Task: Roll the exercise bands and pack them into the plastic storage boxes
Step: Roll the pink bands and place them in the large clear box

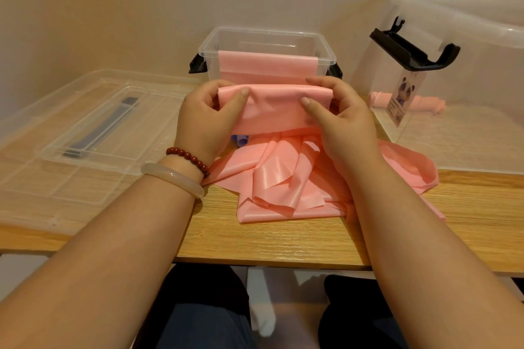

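Your left hand (207,116) and right hand (337,119) each pinch one end of the turned-over top edge of the pink exercise band (272,110), thumbs on the near face and fingers curled behind. It is held up over the middle of the wooden table (283,241), just in front of the small clear storage box (266,39) at the back edge. The rest of the band lies in a loose, glossy heap between your wrists, spilling toward the right. More pink shows at the small box; whether that is the same band is unclear.

The band looks thin, light and limp, with a slick sheen, so expect the roll to slacken or skew if one side leads. Grip at the two outer ends of the roll, as now, and draw the tail taut.

A rolled pink band (408,103) sits in the large clear box (467,65) at the right edge. A clear lid (85,133) lies at the left edge, and something purple (241,140) peeks out under the held band.
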